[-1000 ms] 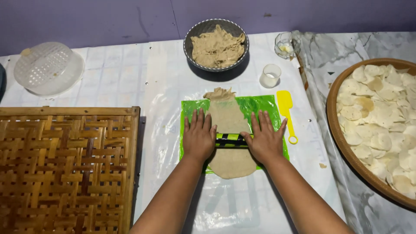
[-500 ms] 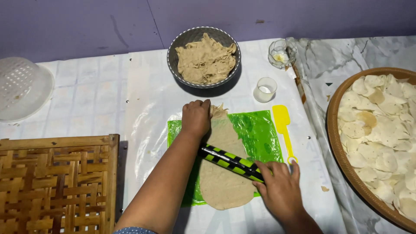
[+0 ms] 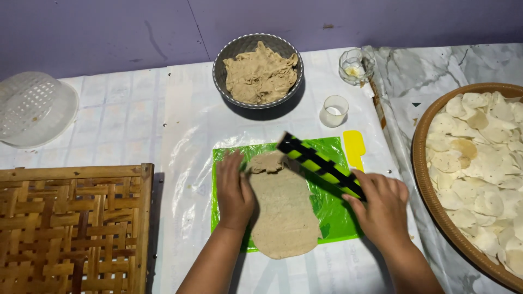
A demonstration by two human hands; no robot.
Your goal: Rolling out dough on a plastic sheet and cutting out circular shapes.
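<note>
While dough bowl sits beyond, right hand holds rolling pin.

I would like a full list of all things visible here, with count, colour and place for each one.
flattened beige dough sheet: 1, on green plastic sheet, centre
black-and-green striped rolling pin: 1, tilted above the sheet
grey metal bowl of dough: 1, top centre
yellow plastic scraper: 1, right of sheet
small glass cups: 2, top right
round woven tray of pale discs: 1, right
brown woven bamboo rack: 1, left
white plastic cover: 1, far left
left hand: beside dough
right hand: holding pin
</note>
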